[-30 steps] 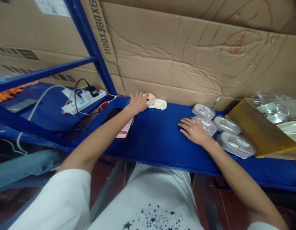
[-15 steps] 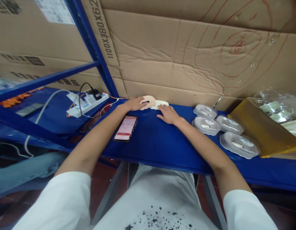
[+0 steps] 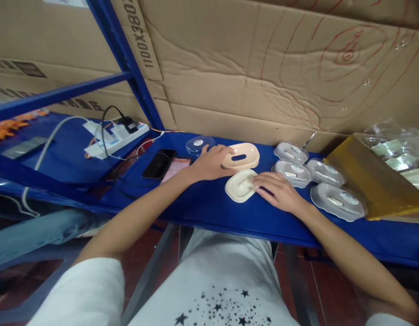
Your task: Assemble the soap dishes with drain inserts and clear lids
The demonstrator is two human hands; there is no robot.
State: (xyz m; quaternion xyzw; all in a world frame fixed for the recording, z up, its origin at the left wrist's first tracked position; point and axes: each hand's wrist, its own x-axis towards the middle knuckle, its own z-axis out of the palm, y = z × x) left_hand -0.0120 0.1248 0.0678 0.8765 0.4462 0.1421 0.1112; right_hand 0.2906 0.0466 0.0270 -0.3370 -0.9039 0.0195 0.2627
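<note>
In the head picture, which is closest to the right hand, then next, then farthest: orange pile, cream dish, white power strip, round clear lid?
1. Cream dish: touching the right hand.
2. Round clear lid: left, beside the left hand.
3. White power strip: farther left.
4. Orange pile: far left edge.

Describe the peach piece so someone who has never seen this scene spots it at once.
Find the blue table before the cardboard wall. There, the left hand holds the peach piece, just beyond the cream piece in the right hand. Unlike its paler neighbour, it has a dark elongated slot.
</note>
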